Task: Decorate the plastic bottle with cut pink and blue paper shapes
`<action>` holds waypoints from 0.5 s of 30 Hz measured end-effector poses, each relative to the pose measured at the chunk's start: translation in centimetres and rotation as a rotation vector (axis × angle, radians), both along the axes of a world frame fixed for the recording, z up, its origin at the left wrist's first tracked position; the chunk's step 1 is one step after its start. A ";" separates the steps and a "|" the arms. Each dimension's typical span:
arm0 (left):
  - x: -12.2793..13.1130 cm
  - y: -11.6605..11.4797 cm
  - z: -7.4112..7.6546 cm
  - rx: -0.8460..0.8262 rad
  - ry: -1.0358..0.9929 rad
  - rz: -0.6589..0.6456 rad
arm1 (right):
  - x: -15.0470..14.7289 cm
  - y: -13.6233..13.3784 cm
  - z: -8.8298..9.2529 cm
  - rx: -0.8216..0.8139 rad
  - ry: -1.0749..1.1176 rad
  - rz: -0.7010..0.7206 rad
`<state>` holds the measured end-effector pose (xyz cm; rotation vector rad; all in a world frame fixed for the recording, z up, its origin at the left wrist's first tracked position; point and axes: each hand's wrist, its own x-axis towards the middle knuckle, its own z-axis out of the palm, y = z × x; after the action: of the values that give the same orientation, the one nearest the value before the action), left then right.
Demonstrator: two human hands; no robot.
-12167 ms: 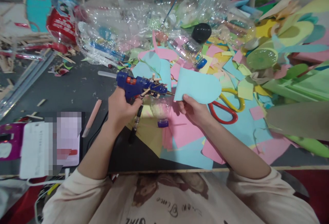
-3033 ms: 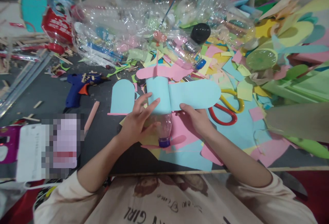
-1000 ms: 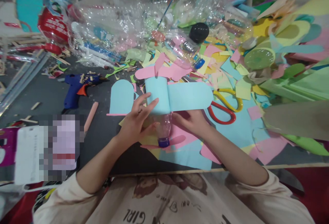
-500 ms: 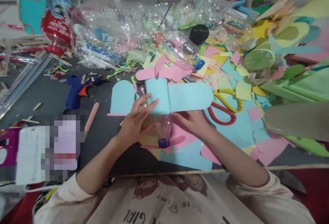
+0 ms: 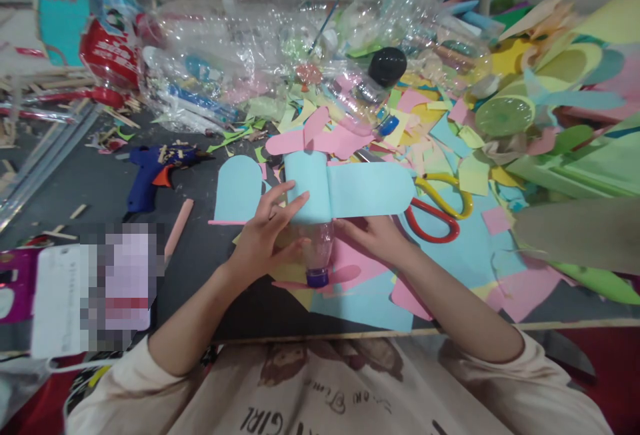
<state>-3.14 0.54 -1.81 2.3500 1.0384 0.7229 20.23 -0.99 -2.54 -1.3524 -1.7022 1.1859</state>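
A clear plastic bottle (image 5: 319,245) lies with its purple cap toward me, its body wrapped in light blue paper (image 5: 305,178). Rounded blue paper wings stick out to the left (image 5: 239,188) and right (image 5: 370,188), and pink paper pieces (image 5: 317,134) sit at the far end. My left hand (image 5: 257,235) grips the bottle from the left, fingertips on the blue wrap and thumb by the neck. From the other side my right hand (image 5: 373,235) holds the bottle near its shoulder, its fingers partly hidden under the right wing.
Scissors (image 5: 435,225) with red and yellow handles lie to the right on paper scraps. A blue glue gun (image 5: 147,175), a pink stick (image 5: 179,227) and a blurred-out phone-like object (image 5: 127,275) are at left. Plastic bottles (image 5: 215,42) and coloured paper (image 5: 560,88) crowd the back.
The bottle has turned very slightly, its cap shifting a little left and its pink end a little right. Both hands keep nearly the same place.
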 end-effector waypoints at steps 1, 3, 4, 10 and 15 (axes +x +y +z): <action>0.0 0.0 0.0 -0.002 -0.001 0.002 | 0.0 0.0 0.0 -0.006 -0.006 0.012; 0.0 0.0 0.0 -0.004 -0.004 0.004 | 0.1 0.0 0.0 -0.007 -0.025 0.022; 0.0 0.0 0.0 -0.005 -0.005 0.006 | 0.1 0.0 0.0 -0.004 -0.036 0.020; 0.0 0.1 0.0 0.005 -0.042 0.004 | 0.0 0.2 0.1 0.022 -0.072 0.032; 0.0 0.1 0.0 -0.002 -0.022 0.002 | 0.0 0.1 -0.1 0.009 -0.095 0.016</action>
<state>-3.16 0.68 -1.80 2.3342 1.0324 0.7460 20.24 -0.91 -2.66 -1.4130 -1.7851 1.1376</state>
